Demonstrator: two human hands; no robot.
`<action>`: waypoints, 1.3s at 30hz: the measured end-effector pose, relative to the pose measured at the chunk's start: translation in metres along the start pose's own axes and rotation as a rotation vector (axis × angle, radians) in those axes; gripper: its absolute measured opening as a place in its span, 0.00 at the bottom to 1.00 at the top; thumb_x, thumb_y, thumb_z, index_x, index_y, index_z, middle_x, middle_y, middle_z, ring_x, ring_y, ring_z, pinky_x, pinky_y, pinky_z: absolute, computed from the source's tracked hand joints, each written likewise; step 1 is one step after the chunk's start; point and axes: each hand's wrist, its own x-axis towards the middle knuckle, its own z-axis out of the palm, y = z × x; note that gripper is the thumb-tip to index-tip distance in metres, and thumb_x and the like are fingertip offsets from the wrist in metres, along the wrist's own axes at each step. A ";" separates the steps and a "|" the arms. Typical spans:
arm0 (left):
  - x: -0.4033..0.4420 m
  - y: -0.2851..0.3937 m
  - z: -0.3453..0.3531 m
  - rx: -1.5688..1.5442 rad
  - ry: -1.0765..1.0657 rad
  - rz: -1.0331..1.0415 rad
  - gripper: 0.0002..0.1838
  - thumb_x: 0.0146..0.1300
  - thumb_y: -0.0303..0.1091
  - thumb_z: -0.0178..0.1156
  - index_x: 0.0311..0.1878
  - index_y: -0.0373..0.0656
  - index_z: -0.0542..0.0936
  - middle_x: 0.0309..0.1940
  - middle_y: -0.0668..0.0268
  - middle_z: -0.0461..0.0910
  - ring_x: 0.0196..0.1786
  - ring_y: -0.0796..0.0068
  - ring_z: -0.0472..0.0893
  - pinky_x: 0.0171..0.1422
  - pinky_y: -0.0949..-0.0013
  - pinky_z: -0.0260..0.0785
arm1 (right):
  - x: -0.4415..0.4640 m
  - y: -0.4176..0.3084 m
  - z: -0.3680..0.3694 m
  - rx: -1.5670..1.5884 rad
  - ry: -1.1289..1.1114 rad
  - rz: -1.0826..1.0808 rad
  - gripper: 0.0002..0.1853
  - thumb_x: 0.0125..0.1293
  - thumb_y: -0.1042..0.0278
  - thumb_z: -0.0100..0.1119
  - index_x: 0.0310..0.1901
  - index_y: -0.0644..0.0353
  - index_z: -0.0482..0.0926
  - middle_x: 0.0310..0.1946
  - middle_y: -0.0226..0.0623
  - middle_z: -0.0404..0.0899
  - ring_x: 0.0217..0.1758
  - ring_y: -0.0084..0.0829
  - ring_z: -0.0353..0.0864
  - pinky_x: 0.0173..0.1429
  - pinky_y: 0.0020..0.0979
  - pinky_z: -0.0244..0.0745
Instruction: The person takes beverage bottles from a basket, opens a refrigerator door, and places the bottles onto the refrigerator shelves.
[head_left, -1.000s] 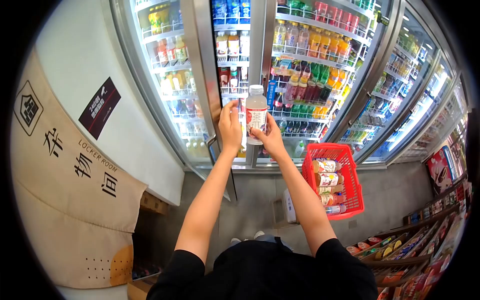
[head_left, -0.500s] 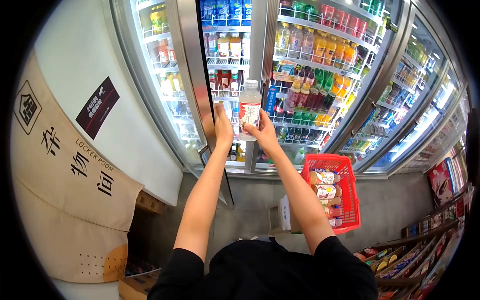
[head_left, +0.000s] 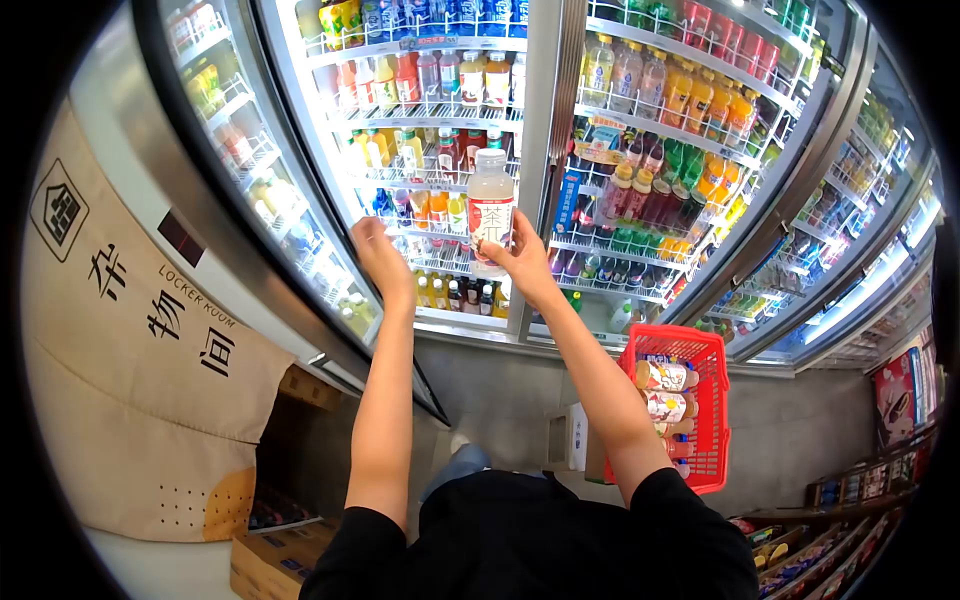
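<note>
My right hand [head_left: 524, 264] has fingers round the bottle [head_left: 491, 212], best held upright; my left hand [head_left: 385, 263], fingers blurred, I can't judge.

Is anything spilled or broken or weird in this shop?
Nothing really stands out. The bottle in the right hand is upright with its cap on, and I see no puddle on the floor. The drinks lying sideways in the red basket look fine too.
</note>
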 end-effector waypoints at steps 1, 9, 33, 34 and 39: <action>0.002 -0.003 0.011 0.020 -0.165 -0.047 0.15 0.73 0.42 0.50 0.53 0.42 0.74 0.41 0.65 0.76 0.40 0.75 0.74 0.49 0.68 0.66 | 0.005 0.002 -0.001 -0.003 -0.011 0.046 0.40 0.62 0.72 0.70 0.72 0.67 0.58 0.60 0.41 0.74 0.62 0.29 0.75 0.65 0.32 0.74; 0.072 -0.044 0.078 -0.061 -0.803 -0.266 0.29 0.77 0.55 0.44 0.64 0.40 0.74 0.52 0.61 0.82 0.50 0.75 0.81 0.55 0.69 0.70 | 0.082 0.037 -0.003 -0.037 0.028 -0.013 0.46 0.59 0.65 0.74 0.74 0.67 0.57 0.58 0.46 0.75 0.58 0.31 0.78 0.61 0.33 0.76; 0.246 -0.079 0.049 -0.035 -0.969 -0.270 0.35 0.71 0.35 0.61 0.78 0.45 0.59 0.69 0.57 0.70 0.62 0.69 0.76 0.66 0.64 0.70 | 0.257 0.093 0.097 0.102 -0.144 0.023 0.39 0.63 0.70 0.70 0.72 0.66 0.59 0.56 0.42 0.78 0.55 0.27 0.81 0.57 0.30 0.80; 0.249 -0.083 0.060 -0.050 -0.991 -0.267 0.35 0.71 0.35 0.60 0.78 0.44 0.59 0.69 0.57 0.70 0.62 0.70 0.76 0.66 0.65 0.70 | 0.263 0.094 0.090 0.107 -0.132 0.005 0.39 0.64 0.70 0.70 0.72 0.66 0.59 0.56 0.42 0.78 0.54 0.27 0.81 0.57 0.30 0.80; 0.257 -0.110 0.125 -0.081 -1.141 -0.269 0.38 0.71 0.40 0.62 0.78 0.43 0.57 0.72 0.59 0.66 0.67 0.68 0.73 0.67 0.63 0.69 | 0.285 0.100 0.040 0.073 -0.023 -0.013 0.40 0.65 0.71 0.68 0.74 0.65 0.56 0.57 0.41 0.77 0.57 0.28 0.79 0.59 0.31 0.80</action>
